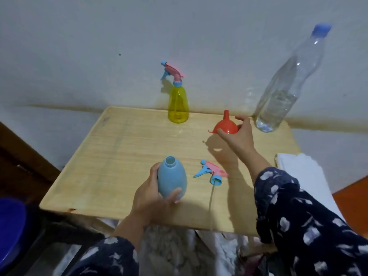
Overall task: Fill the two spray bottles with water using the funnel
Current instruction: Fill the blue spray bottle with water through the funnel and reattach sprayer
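My left hand [153, 196] grips a blue spray bottle [172, 176] near the front of the wooden table [123, 152]; its neck is open, with no top on it. The removed pink-and-blue spray head [212, 172] lies on the table just right of it, its thin tube trailing toward me. My right hand [240, 136] holds an orange-red funnel [226, 125], spout up, at the table's far right. A yellow spray bottle [178, 104] with its spray head on stands at the back. A tall clear water bottle [286, 86] with a blue cap stands at the far right corner, partly filled.
A grey wall runs right behind the table. A white folded cloth or paper [302, 170] lies just off the table's right edge. A blue rounded object [10, 230] sits low at the left. Fabric lies below the table's front edge.
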